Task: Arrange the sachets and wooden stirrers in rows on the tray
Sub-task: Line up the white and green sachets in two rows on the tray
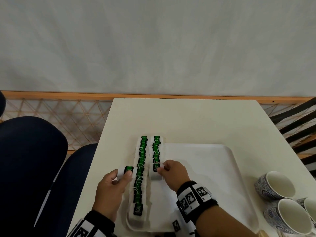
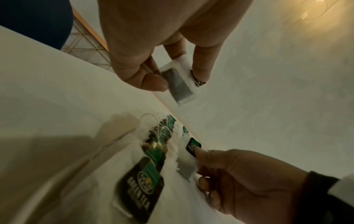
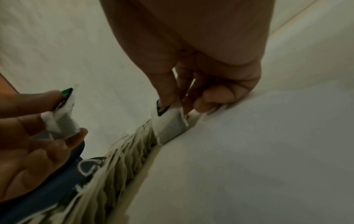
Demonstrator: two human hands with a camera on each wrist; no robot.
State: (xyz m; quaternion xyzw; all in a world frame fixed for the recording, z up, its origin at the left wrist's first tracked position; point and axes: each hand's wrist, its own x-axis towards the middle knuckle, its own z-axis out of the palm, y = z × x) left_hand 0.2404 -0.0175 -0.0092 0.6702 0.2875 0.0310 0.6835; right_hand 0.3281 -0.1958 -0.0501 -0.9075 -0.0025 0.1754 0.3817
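A white tray (image 1: 205, 168) lies on a white table (image 1: 188, 117). Two rows of green-labelled tea sachets run along its left part: a long left row (image 1: 140, 170) and a shorter right row (image 1: 156, 149). My left hand (image 1: 123, 176) pinches one sachet (image 1: 127, 170) in the air just left of the left row; the left wrist view shows this sachet (image 2: 177, 81) between thumb and fingers. My right hand (image 1: 161, 169) pinches another sachet (image 1: 154, 174) at the near end of the right row, where that sachet (image 3: 168, 125) touches the tray.
Three blue-patterned cups stand at the right, two of them (image 1: 275, 185) (image 1: 294, 218) beside the tray's near right corner. A dark blue chair (image 1: 34, 159) sits left of the table. The tray's right part is bare white surface.
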